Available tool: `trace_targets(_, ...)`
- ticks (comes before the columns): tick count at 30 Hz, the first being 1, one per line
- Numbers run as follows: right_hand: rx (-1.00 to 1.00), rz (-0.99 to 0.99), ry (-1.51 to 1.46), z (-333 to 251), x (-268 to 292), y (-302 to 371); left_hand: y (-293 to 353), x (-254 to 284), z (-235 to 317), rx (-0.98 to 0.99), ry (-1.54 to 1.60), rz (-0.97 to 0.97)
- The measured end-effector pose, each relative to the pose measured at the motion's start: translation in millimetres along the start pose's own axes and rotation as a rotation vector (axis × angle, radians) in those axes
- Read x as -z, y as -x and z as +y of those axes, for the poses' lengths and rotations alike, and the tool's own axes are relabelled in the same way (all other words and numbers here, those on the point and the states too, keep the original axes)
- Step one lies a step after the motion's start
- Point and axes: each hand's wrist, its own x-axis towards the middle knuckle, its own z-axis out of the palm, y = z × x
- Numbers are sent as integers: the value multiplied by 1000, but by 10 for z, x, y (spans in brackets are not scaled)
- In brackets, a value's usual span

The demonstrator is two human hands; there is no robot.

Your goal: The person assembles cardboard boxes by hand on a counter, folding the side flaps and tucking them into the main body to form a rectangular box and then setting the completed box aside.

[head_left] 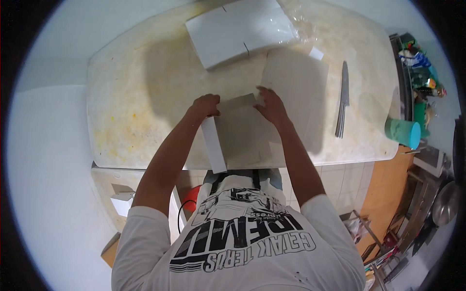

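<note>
A partly folded cardboard box, grey inside and white outside, lies in front of me at the table's near edge. Its left wall stands up, showing a white face, and a grey flap is raised at the far end. My left hand is closed on the far left corner, fingers curled over the board. Beside the flap's right end is my right hand, thumb and forefinger apart; whether it touches the flap I cannot tell. To the right, a flat grey panel lies on the table.
A stack of white card sheets with clear plastic lies at the far side. A knife rests on the right of the table, and a teal cup is by the right edge. Cluttered shelving stands beyond.
</note>
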Motion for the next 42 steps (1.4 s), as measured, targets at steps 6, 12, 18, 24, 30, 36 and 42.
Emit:
trace_targets(6,31,-344,99,34,-86,-367,313,373,790,-10,117,164)
trace_targets(12,-117,-241,-316,226,70,6,137,-510,1267,-54,319,895)
trace_targets(18,-223,51,-388,433,35,335,-76,-642,1240,93,49,706)
trace_targets(24,-182,203,-379,462,-68,469,-175,-426,1138,101,131,407)
trace_targets(30,-50,89,-287,545,-9,323,-245,-411,985,11,364,318)
trace_targets(36,64,68,-170,421,50,86,-262,-398,721,42,665,122)
trace_targets(42,223,-107,11,312,-26,13,-93,-711,548,38,835,167)
